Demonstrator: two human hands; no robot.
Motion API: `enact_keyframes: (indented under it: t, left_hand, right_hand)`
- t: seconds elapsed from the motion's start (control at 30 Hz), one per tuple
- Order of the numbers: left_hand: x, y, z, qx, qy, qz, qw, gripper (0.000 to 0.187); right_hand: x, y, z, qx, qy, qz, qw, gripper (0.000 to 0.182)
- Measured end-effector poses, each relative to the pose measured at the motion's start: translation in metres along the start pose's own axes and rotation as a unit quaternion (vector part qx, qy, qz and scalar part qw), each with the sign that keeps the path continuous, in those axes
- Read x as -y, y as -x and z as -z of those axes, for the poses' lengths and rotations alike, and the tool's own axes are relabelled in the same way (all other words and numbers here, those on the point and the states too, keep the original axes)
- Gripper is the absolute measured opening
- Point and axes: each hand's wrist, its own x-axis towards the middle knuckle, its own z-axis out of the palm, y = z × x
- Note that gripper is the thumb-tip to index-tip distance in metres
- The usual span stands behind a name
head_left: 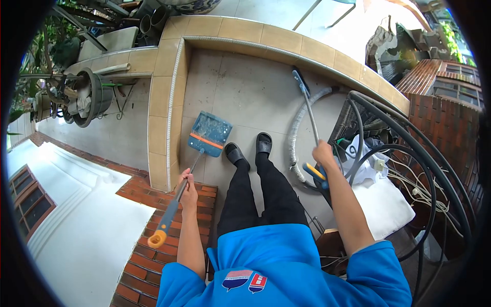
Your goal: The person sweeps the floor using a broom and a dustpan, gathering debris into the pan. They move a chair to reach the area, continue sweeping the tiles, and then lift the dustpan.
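Observation:
My left hand [188, 190] is closed round the grey pole of a long-handled dustpan [210, 126]. Its blue-grey pan, with an orange comb strip, lies on the tiled floor just ahead of my left sandal, and debris specks show in it. The handle ends in an orange grip near my left side. In my right hand [324, 153] is the pole of a broom [311, 115], fingers wrapped round it. The narrow blue broom head [300, 81] rests on the floor near the far tiled ledge. Small dark specks lie on the floor up ahead.
A tan tiled ledge [245, 29] borders the floor ahead and left. A wrapped hose [295, 128] curves across the floor on the right. Thick black cables [434, 138], a white bag [360, 159] and a white cushion [383, 207] crowd my right side. Brickwork [199, 204] stands close at left.

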Motion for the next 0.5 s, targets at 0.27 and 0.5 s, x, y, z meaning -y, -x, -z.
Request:
enact_keyframes:
  t: [0.27, 0.5]
  left_hand:
    - [0.011, -0.015, -0.041, 0.012, 0.026, -0.017, 0.999, 0.024]
    - [0.031, -0.012, -0.038, -0.03, 0.069, -0.071, 0.995, 0.025]
  right_hand:
    - [0.076, 0.082, -0.12, 0.076, 0.032, 0.041, 0.996, 0.031]
    - [0.018, 0.12, -0.035, 0.005, -0.017, 0.097, 0.995, 0.029]
